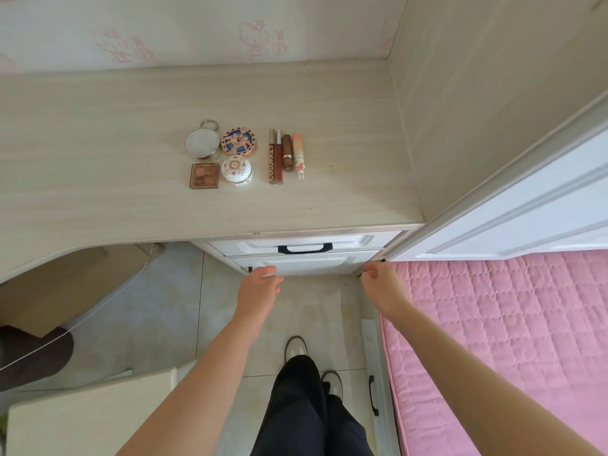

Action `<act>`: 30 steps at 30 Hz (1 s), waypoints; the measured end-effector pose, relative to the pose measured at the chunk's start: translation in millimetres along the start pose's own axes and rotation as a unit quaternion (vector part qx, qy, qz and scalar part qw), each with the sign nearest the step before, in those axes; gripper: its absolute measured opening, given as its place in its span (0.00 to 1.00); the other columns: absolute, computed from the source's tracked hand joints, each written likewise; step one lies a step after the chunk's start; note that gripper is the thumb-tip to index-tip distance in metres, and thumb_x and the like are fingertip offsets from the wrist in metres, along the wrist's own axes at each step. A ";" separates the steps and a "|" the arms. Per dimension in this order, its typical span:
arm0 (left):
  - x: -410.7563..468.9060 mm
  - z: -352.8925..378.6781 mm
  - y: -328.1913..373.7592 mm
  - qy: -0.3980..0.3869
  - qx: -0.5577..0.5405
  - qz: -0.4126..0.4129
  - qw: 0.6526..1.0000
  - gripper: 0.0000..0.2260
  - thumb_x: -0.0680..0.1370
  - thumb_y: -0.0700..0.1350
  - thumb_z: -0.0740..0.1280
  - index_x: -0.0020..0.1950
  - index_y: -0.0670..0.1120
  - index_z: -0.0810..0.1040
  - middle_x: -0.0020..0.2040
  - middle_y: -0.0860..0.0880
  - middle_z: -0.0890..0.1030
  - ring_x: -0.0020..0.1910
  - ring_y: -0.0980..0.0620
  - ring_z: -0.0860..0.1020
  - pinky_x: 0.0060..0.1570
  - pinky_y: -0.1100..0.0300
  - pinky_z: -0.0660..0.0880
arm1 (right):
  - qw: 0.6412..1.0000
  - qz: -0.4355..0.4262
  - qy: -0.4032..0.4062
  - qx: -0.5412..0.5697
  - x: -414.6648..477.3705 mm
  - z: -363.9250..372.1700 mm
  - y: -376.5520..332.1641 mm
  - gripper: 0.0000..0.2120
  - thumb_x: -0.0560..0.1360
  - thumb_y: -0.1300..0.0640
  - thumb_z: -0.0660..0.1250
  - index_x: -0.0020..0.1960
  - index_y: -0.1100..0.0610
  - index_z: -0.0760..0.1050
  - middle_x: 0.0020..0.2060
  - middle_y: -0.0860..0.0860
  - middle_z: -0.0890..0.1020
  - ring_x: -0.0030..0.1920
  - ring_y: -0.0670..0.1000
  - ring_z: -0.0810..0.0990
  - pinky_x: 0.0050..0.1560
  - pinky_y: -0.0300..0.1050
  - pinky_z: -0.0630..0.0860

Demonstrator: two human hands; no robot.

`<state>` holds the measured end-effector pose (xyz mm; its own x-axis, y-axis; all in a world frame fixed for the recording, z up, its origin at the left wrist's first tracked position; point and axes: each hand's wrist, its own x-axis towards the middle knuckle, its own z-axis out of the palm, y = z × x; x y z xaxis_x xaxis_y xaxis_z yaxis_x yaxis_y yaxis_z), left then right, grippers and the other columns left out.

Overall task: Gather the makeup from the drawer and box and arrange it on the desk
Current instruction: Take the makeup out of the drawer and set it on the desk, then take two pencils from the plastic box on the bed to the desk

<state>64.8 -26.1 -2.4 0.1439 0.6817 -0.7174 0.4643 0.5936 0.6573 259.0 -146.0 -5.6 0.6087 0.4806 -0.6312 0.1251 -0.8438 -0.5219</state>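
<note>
Makeup (239, 159) is laid out in two groups near the middle of the desk (98, 143). On the left, four pieces are set in a square: a round mirror compact (202, 142) with a ring at its top, an ornate blue-and-gold compact (239, 142) beside it, a brown eyeshadow palette (204, 175) below the mirror, and a white domed compact (236, 171) below the ornate one. To the right, apart from the square, four tubes are lined up side by side, lying lengthwise: two slim lip glosses (275, 156), a brown lipstick (287, 153) and a peach tube (298, 154).

Under the desk's front edge, an upper drawer (348, 242) with a black handle and a lower drawer (316, 265) are both seen pushed in. The left hand (260, 284) is held just in front of the lower drawer, fingers outstretched and relaxed, with nothing grasped. The right hand (378, 284) is held at the drawer unit's right corner, fingers loosely curled, with nothing seen in its grip; whether the corner is touched cannot be told.

A pink quilted mattress (493, 324) is seen on the right, and a brown box (65, 284) under the desk on the left.
</note>
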 end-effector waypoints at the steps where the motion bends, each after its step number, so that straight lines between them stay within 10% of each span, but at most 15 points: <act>1: -11.3 4.1 -5.5 -0.010 0.021 0.015 1.000 0.11 0.77 0.41 0.63 0.58 0.48 0.78 0.51 0.48 0.82 0.46 0.53 0.80 0.52 0.55 0.76 | 1.000 -0.011 0.000 -0.020 -9.3 -1.7 8.1 0.18 0.77 0.59 0.58 0.66 0.55 0.71 0.57 0.51 0.79 0.51 0.51 0.75 0.49 0.40 0.68; 16: -163.7 62.4 -67.1 -0.096 0.329 0.286 0.895 0.15 0.80 0.44 0.61 0.67 0.49 0.72 0.61 0.53 0.78 0.58 0.55 0.74 0.55 0.65 0.65 | 0.957 -0.160 0.096 -0.222 -189.0 -46.3 103.5 0.19 0.81 0.55 0.54 0.70 0.58 0.64 0.67 0.53 0.69 0.68 0.55 0.65 0.67 0.47 0.65; 30: -215.0 38.0 -104.1 -0.199 0.561 0.570 0.566 0.21 0.82 0.47 0.57 0.74 0.45 0.64 0.73 0.49 0.68 0.75 0.48 0.60 0.74 0.51 0.53 | 0.955 0.029 0.220 -0.195 -323.8 35.8 162.4 0.22 0.82 0.55 0.51 0.74 0.60 0.56 0.73 0.54 0.61 0.76 0.57 0.51 0.76 0.51 0.49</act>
<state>18.7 -250.7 74.7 0.9911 0.0639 -0.1169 0.1008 -0.9332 0.3449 54.1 -430.1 93.5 0.8827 0.3567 -0.3059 0.3121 -0.9317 -0.1857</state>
